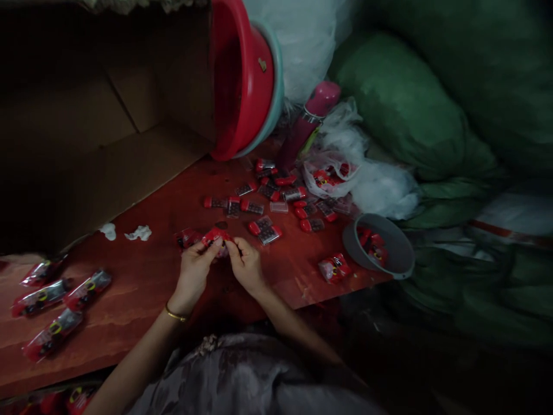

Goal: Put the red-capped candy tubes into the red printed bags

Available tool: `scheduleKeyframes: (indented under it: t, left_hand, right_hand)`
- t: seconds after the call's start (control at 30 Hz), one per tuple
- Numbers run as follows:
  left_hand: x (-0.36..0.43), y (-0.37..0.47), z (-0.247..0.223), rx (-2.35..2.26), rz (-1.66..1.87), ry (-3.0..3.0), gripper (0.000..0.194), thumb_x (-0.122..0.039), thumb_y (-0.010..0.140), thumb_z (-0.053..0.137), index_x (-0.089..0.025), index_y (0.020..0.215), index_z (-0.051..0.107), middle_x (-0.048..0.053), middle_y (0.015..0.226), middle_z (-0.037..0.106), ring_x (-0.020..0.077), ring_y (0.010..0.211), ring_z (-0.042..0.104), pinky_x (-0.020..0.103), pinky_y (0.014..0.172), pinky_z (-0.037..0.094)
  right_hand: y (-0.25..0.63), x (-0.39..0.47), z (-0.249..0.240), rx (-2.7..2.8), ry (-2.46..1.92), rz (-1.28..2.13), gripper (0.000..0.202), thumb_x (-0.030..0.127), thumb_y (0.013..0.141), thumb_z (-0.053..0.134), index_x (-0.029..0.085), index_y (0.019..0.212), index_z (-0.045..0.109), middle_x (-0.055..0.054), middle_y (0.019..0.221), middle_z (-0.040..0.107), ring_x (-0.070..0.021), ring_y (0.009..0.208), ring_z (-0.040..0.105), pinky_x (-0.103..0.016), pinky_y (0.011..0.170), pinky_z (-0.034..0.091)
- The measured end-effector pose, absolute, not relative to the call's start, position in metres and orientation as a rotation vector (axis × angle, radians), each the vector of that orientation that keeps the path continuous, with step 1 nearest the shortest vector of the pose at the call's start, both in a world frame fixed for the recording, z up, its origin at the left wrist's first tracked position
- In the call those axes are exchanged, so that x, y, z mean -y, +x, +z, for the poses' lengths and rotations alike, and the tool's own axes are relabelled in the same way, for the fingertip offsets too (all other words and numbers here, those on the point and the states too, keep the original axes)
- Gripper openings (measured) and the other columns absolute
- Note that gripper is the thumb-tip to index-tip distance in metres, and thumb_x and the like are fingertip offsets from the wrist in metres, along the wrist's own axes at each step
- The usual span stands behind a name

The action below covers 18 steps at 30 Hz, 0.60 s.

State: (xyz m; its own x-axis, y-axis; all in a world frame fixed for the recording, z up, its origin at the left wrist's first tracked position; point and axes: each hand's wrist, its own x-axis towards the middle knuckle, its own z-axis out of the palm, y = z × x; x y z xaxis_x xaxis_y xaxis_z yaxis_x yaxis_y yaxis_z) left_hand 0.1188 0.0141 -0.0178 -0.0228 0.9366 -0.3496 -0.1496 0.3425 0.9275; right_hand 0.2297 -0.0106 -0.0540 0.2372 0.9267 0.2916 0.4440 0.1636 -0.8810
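Both hands meet at a small red printed plastic packet point(217, 236) above the table's near edge. My left hand point(197, 271) pinches its left side, thumb and fingers pressed together. My right hand point(245, 266) grips its right side in the same way. Another red packet point(188, 237) lies just past my left fingers. Beyond the hands are several small clear cases with red ends, one of them a red-capped case point(265, 229) close to my right hand. What the held packet contains is hard to make out.
A large open cardboard box point(142, 155) stands at left, beside a red basin point(261, 75). Filled red packets point(54, 334) lie front left. At right are a grey bucket point(352, 242), a loose packet point(334, 268), a pink flask point(309, 118), a plastic bag point(384, 193) and green sacks point(401, 98).
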Motion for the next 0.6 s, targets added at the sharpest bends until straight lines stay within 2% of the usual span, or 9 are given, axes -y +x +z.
scheduleKeyframes:
  t: [0.13, 0.23, 0.3, 0.37, 0.47, 0.6]
  left_hand:
    - [-0.019, 0.119, -0.01, -1.303, 1.022, 0.695, 0.043, -0.043, 0.039, 0.085, -0.013, 0.065, 0.068, 0.001, 0.064, 0.067, 0.0094, 0.057, 0.056, 0.021, 0.055, 0.044]
    - [-0.021, 0.123, -0.008, -1.305, 0.985, 0.646, 0.047, -0.045, 0.034, 0.086, -0.012, 0.06, 0.065, 0.0, 0.059, 0.063, 0.0082, 0.053, 0.054, 0.019, 0.05, 0.041]
    - [-0.021, 0.127, -0.008, -1.285, 0.933, 0.615, 0.049, -0.047, 0.033, 0.086, -0.012, 0.06, 0.063, -0.002, 0.056, 0.061, 0.0072, 0.05, 0.052, 0.018, 0.046, 0.039]
    - [-0.02, 0.131, -0.009, -1.252, 0.873, 0.568, 0.05, -0.047, 0.034, 0.086, -0.013, 0.063, 0.063, -0.002, 0.056, 0.061, 0.0072, 0.049, 0.053, 0.018, 0.046, 0.04]
    - [-0.02, 0.13, -0.009, -1.2, 0.838, 0.487, 0.049, -0.045, 0.037, 0.086, -0.014, 0.066, 0.063, -0.003, 0.058, 0.063, 0.0075, 0.05, 0.054, 0.018, 0.047, 0.042]
    - [-0.02, 0.123, -0.008, -1.129, 0.841, 0.403, 0.045, -0.042, 0.041, 0.087, -0.015, 0.066, 0.061, -0.003, 0.058, 0.063, 0.0083, 0.051, 0.055, 0.02, 0.049, 0.045]
  right_hand:
    - [0.27, 0.017, -0.051, 1.44, -1.902, 0.47, 0.042, 0.045, 0.093, 0.035, 0.019, 0.075, 0.063, -0.008, 0.069, 0.067, -0.0178, 0.067, 0.063, -0.025, 0.062, 0.042]
    - [0.302, 0.017, -0.051, 1.344, -2.436, 0.359, 0.052, 0.058, 0.087, 0.04, 0.015, 0.072, 0.064, -0.016, 0.065, 0.066, -0.0242, 0.065, 0.064, -0.029, 0.057, 0.039]
    - [0.316, 0.016, -0.052, 1.298, -2.585, 0.345, 0.053, 0.062, 0.084, 0.043, 0.014, 0.077, 0.064, -0.018, 0.07, 0.066, -0.0271, 0.067, 0.065, -0.031, 0.056, 0.039]
    - [0.323, 0.015, -0.054, 1.299, -2.575, 0.376, 0.046, 0.06, 0.082, 0.049, 0.016, 0.082, 0.063, -0.015, 0.074, 0.068, -0.026, 0.07, 0.065, -0.03, 0.057, 0.039]
    - [0.329, 0.014, -0.059, 1.322, -2.451, 0.434, 0.028, 0.046, 0.078, 0.058, 0.02, 0.086, 0.062, -0.008, 0.079, 0.068, -0.0215, 0.072, 0.064, -0.028, 0.059, 0.039]
    - [0.331, 0.018, -0.068, 1.308, -2.319, 0.403, 0.022, 0.031, 0.073, 0.06, 0.018, 0.09, 0.059, -0.006, 0.079, 0.065, -0.0204, 0.073, 0.06, -0.029, 0.062, 0.04]
